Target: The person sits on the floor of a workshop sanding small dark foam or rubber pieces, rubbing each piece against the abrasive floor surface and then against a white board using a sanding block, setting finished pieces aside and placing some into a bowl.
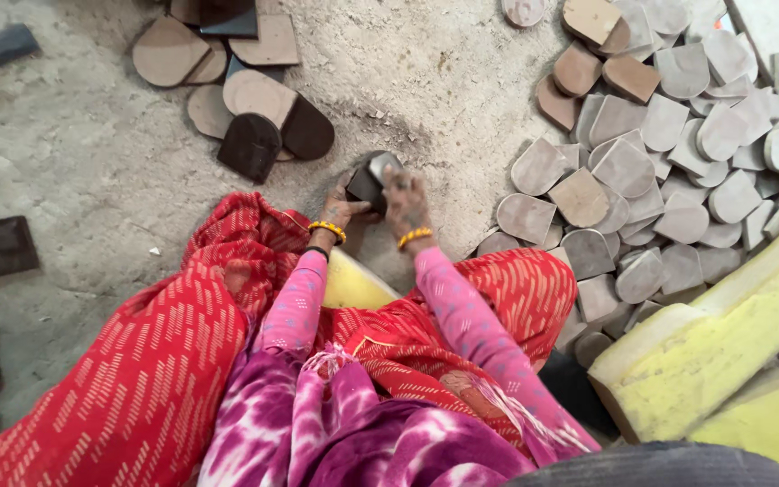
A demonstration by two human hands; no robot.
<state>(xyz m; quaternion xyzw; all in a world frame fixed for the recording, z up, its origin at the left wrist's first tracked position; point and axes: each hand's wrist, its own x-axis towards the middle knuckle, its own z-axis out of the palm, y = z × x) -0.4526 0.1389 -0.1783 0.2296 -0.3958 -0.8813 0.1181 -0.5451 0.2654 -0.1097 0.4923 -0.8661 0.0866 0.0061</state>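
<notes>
Your fingers (pixel 400 183) on both hands are curled tight around one small dark heel-shaped block (pixel 370 180), left hand (pixel 343 209) gripping its near-left edge and right hand (pixel 407 203) clamped over the right side, pressing it down on the dusty floor (pixel 83 153) right in front of your knees. Just past it there's a loose bunch of brown and tan cutouts (pixel 254 108), and off to your right a big heap of grey blocks (pixel 669 135) beside some yellow foam slabs (pixel 723 343).

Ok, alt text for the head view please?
Both hands, left hand and right hand, grip a dark wedge-shaped block on a dusty concrete floor. A heap of grey wedge-shaped pieces lies to the right.
</notes>
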